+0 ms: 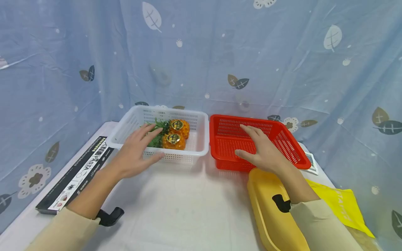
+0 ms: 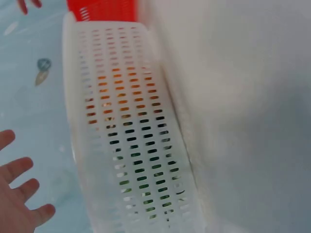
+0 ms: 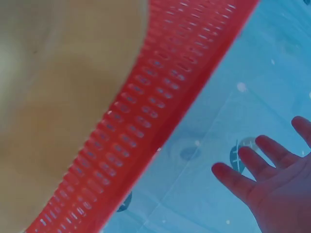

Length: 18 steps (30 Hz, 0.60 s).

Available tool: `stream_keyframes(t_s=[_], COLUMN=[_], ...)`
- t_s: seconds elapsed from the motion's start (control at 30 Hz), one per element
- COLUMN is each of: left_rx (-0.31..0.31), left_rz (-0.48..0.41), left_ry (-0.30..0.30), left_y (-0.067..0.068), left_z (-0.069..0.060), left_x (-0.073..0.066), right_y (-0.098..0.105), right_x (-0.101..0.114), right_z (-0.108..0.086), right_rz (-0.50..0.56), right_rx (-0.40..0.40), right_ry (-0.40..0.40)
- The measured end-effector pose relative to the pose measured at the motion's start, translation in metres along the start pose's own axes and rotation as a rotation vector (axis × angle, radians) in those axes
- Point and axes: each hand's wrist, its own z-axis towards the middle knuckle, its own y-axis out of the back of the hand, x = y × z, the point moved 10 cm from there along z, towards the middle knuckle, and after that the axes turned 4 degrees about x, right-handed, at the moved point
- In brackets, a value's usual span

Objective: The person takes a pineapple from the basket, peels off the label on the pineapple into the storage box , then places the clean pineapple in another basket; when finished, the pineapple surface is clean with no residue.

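Note:
My left hand (image 1: 135, 151) hovers over the near left side of a white perforated basket (image 1: 201, 150), fingers spread and holding nothing. Inside that basket lie two orange packs (image 1: 180, 127) with round black-and-gold labels, beside some leafy greens (image 1: 155, 140) that the hand partly covers. Above the near side of a red perforated basket (image 1: 260, 120) is my right hand (image 1: 263, 150), its fingers also apart and holding nothing. In the left wrist view, orange and green show through the slots of the white basket (image 2: 129, 111). The right wrist view has the red basket (image 3: 131, 126) beside the spread fingers.
A long yellow tray (image 1: 267, 209) lies under the right forearm. To its right is a bright yellow bag (image 1: 342, 205). A black box (image 1: 78, 174) marked PASTA lies left of the left arm. Blue patterned cloth (image 1: 201, 62) hangs behind and at both sides.

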Motion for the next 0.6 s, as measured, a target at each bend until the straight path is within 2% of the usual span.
stream_keyframes(t_s=[0.37, 0.6], left_rx=[-0.122, -0.215], left_rz=[-0.313, -0.513], left_ry=[0.094, 0.102], left_y=[0.025, 0.039], left_z=[-0.012, -0.022], left_x=[0.027, 0.043], right_y=[0.004, 0.0], right_x=[0.013, 0.029], right_z=[0.026, 0.044], right_rz=[0.16, 0.248], right_rx=[0.017, 0.08], right_ry=[-0.017, -0.036])
